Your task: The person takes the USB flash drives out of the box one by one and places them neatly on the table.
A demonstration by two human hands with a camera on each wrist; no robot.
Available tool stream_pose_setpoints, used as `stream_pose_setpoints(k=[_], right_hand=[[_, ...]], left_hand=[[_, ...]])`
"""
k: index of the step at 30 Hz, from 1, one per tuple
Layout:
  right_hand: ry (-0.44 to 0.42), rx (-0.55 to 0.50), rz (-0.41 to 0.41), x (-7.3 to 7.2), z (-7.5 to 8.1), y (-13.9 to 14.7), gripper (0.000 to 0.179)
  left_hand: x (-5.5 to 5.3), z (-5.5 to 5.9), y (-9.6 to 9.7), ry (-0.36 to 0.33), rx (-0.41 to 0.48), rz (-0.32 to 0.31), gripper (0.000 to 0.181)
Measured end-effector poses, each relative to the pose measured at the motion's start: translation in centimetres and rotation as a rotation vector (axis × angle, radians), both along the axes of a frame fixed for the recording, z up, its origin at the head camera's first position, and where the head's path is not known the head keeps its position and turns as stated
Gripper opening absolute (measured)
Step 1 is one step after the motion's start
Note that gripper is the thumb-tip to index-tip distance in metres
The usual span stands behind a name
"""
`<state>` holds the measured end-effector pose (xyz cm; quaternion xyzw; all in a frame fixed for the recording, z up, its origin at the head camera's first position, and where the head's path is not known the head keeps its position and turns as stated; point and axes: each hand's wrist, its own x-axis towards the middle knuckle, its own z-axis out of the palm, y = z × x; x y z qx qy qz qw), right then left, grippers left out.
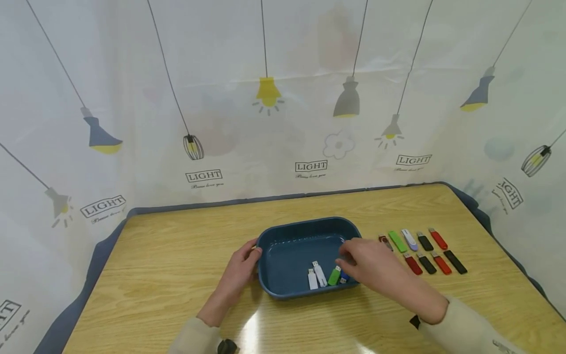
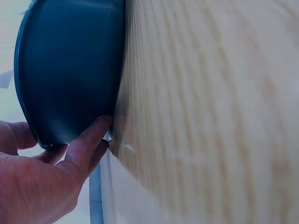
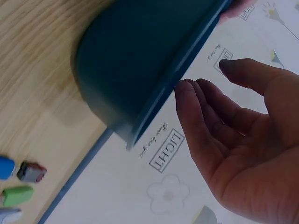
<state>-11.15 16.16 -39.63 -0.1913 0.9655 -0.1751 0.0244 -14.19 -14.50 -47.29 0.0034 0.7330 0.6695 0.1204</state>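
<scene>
A dark blue rectangular tray [image 1: 287,290] sits on the table with several USB sticks inside. Two white USB sticks [image 1: 319,274], a green USB stick [image 1: 334,276] and a blue USB stick [image 1: 343,277] lie along its near side. My left hand [image 1: 241,268] grips the tray's left end, thumb at the rim and fingers against the outer wall, as the left wrist view also shows. Over the tray's right end hovers my right hand [image 1: 369,263]. In the right wrist view, this hand's [image 3: 233,135] fingers are loosely bent, thumb apart, nothing between them.
Right of the tray, more USB sticks lie in two rows, among them a green one [image 1: 397,241], a red one [image 1: 438,239] and a black one [image 1: 455,262]. A white cloth [image 1: 283,128] printed with lamps hangs behind the wooden table [image 1: 177,265].
</scene>
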Motion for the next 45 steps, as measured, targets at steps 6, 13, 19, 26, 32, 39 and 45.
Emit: stream_pose_setpoints(k=[6, 13, 19, 26, 32, 39, 45], right_hand=[[-0.037, -0.001, 0.036, -0.8, -1.3, -1.9, 0.014], [-0.111, -0.007, 0.051, -1.8, -2.3, -3.1, 0.014], [-0.188, -0.007, 0.042, -2.4, -2.7, -3.8, 0.012], [-0.198, 0.014, 0.085, -3.1, -3.7, -4.1, 0.038], [-0.175, 0.021, 0.111, -3.4, -4.1, -4.1, 0.041], [-0.178, 0.029, 0.118, -3.6, -4.1, -4.6, 0.047], [-0.160, 0.037, 0.131, -3.7, -4.3, -4.9, 0.047]], left_hand=[[0.1, 0.2, 0.2, -0.002, 0.005, 0.008, 0.046], [0.1, 0.3, 0.2, -0.001, -0.011, 0.012, 0.046], [0.1, 0.3, 0.1, -0.001, -0.022, -0.009, 0.049], [0.1, 0.3, 0.1, 0.005, -0.017, -0.001, 0.047], [0.0, 0.3, 0.2, 0.006, -0.012, 0.016, 0.046], [0.1, 0.2, 0.2, 0.006, -0.012, 0.017, 0.047], [0.2, 0.2, 0.1, 0.004, -0.026, 0.003, 0.048]])
